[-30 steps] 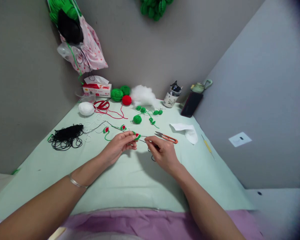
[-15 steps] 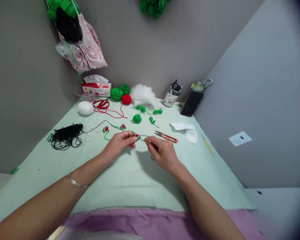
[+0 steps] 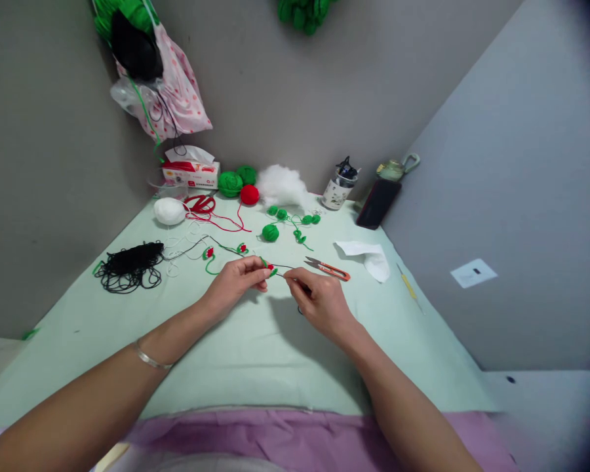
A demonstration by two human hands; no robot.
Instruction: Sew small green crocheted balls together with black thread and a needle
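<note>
Between the thumb and fingers of my left hand (image 3: 236, 282) is a small red and green crocheted piece (image 3: 271, 267). My right hand (image 3: 319, 298), just to its right, pinches black yarn (image 3: 281, 275) that runs to the piece; whether a needle is in these fingers too is hidden. Two similar crocheted pieces, one at the left (image 3: 208, 253) with a green tail and another (image 3: 242, 248) nearer the hands, lie on the table. A black strand leads left to a loose black skein (image 3: 132, 265). Orange thread snips (image 3: 328, 269) lie beyond my right hand.
At the back stand a tissue box (image 3: 191, 174), green yarn balls (image 3: 230, 184), a red ball (image 3: 249, 195), white stuffing (image 3: 281, 187), a jar (image 3: 338, 190) and a phone (image 3: 378, 203). A white ball (image 3: 169, 211), red scissors (image 3: 201, 204), a tissue (image 3: 366, 257) and a yellow-handled hook (image 3: 409, 286) lie around.
</note>
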